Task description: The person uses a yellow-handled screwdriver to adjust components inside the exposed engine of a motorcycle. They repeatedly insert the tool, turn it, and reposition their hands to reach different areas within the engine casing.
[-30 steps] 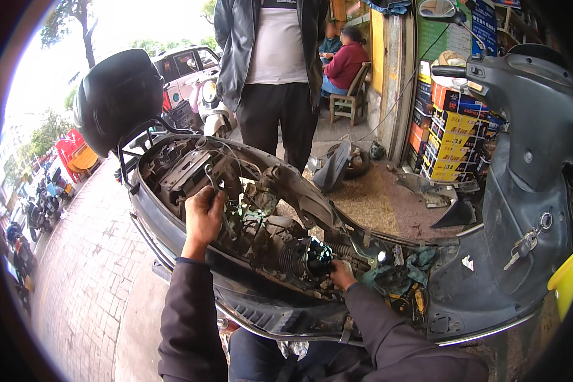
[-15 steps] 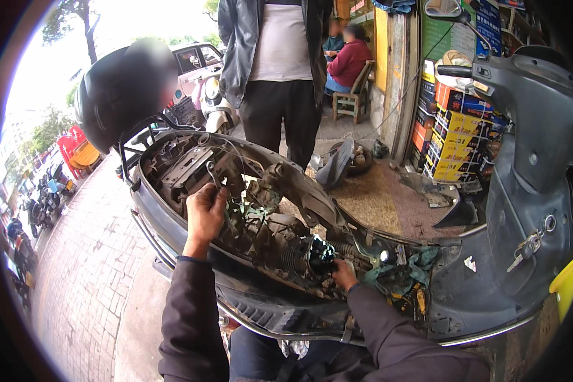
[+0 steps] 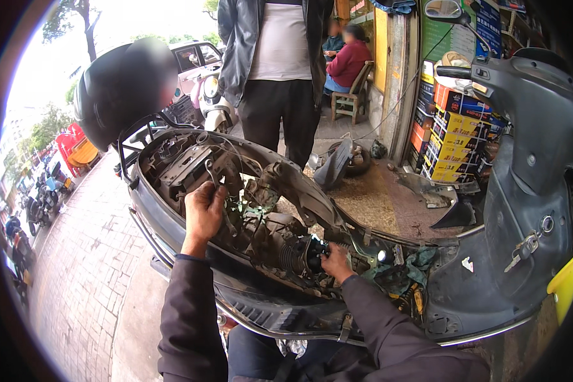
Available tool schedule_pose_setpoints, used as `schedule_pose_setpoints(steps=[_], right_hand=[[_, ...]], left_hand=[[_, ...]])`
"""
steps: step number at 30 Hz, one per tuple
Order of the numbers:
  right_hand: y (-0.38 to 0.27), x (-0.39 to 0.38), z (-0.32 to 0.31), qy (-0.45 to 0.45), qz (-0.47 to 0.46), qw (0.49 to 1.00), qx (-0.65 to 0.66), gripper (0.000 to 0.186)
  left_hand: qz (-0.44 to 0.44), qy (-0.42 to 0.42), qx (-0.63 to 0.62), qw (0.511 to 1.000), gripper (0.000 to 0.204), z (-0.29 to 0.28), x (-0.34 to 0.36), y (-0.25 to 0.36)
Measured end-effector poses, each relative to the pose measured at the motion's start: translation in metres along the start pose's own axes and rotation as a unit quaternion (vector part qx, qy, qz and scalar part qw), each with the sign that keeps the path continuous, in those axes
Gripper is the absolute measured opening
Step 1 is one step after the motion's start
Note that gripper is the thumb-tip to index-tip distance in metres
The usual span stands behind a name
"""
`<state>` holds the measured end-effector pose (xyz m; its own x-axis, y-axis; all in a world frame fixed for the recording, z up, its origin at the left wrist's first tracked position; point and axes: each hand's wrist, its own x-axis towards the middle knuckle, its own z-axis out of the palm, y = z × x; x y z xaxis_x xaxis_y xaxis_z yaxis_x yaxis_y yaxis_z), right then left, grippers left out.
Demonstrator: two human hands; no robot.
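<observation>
Upright in my left hand (image 3: 203, 209) is a metal ring spanner (image 3: 209, 167), its ring end showing above my closed fingers. That hand is over the opened rear body of a dark scooter (image 3: 535, 159), whose engine parts (image 3: 280, 224) lie exposed. My right hand (image 3: 337, 262) reaches into the middle of the frame, its fingers bent and closed against a black round part (image 3: 313, 253) with a shiny end. Just left of this part sits a ribbed black rubber sleeve (image 3: 291, 253). My fingertips partly hide the round part.
A person in a dark jacket (image 3: 239, 51) stands across the scooter; others sit behind. Green cloth (image 3: 420, 264) and yellow-handled tools (image 3: 418, 299) lie on the footboard. Keys (image 3: 522, 248) hang at the front panel. Stacked boxes (image 3: 452, 146) and loose panels (image 3: 337, 165) are beyond.
My right hand has moved up and slightly left, from the round part's lower edge onto its right side, covering more of it. The left hand with the spanner has hardly moved.
</observation>
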<state>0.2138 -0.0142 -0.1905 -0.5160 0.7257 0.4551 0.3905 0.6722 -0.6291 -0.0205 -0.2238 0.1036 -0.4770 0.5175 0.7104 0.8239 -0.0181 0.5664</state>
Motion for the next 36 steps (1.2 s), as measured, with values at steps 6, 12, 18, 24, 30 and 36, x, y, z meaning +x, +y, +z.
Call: schedule_pose_setpoints(steps=[6, 12, 18, 24, 30, 36], right_hand=[[-0.027, 0.015, -0.017, -0.046, -0.040, 0.998, 0.031, 0.028], [-0.050, 0.029, -0.022, -0.125, -0.058, 0.990, -0.026, 0.022], [-0.051, 0.031, -0.019, -0.092, -0.104, 0.990, -0.037, 0.020], [-0.046, 0.031, -0.012, -0.090, -0.083, 0.992, -0.026, 0.019], [-0.073, 0.031, -0.032, -0.072, -0.062, 0.995, -0.028, 0.018], [-0.184, 0.072, -0.063, -0.020, -0.118, 0.977, 0.179, 0.022]], left_hand=[[0.020, 0.009, 0.033, 0.999, 0.023, -0.001, 0.000, 0.003], [0.010, 0.000, 0.035, 0.999, 0.023, -0.002, 0.000, 0.005], [0.016, 0.007, 0.036, 0.999, 0.023, -0.001, 0.000, 0.001], [0.025, 0.006, 0.009, 1.000, 0.024, -0.001, 0.000, 0.000], [0.016, 0.010, -0.009, 1.000, 0.025, -0.001, 0.000, -0.004], [0.002, 0.000, -0.083, 0.997, 0.013, -0.001, 0.000, -0.005]])
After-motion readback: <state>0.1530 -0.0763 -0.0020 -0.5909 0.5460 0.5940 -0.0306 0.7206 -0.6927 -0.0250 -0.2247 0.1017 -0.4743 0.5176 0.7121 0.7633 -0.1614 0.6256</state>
